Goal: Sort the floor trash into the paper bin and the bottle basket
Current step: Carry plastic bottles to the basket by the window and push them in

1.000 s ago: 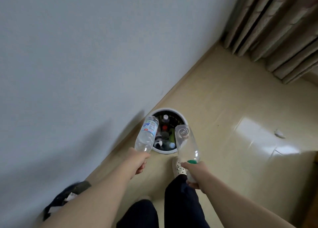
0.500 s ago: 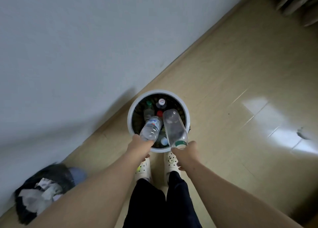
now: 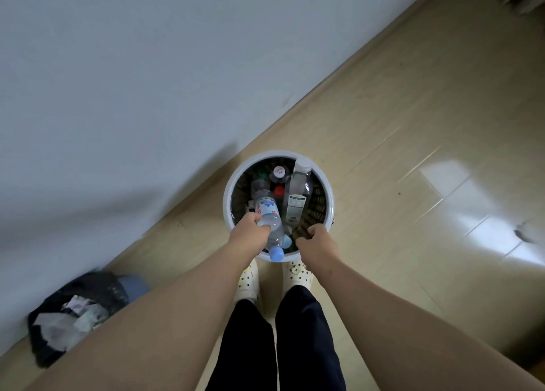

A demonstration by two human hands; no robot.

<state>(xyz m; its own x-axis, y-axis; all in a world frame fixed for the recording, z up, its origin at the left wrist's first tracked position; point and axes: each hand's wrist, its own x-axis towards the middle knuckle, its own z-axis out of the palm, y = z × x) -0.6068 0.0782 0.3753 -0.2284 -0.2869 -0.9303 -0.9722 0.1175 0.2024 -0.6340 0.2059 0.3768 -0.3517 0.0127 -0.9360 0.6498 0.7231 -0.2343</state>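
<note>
bottle basket [image 3: 329, 197]: round, white rim, dark weave inside, on the floor just beside the wall; several bottles and caps lie in it
left hand [image 3: 249, 232]: over the basket's near-left rim, fingers wrapped round the water bottle
water bottle [image 3: 269, 224]: clear, blue-and-white label, blue cap pointing back at the person, base tipped down into the basket, not yet let go
right hand [image 3: 317, 243]: at the basket's near-right rim, fingers curled under, nothing visible in them; can't tell if it touches the rim
clear bottle [image 3: 298, 197]: white label, lying inside the basket, far end at the far rim
paper bin [image 3: 44, 349]: dark, crumpled paper inside, well left of the basket along the wall
floor scrap [image 3: 523, 234]: small pale piece, well right of the basket
</note>
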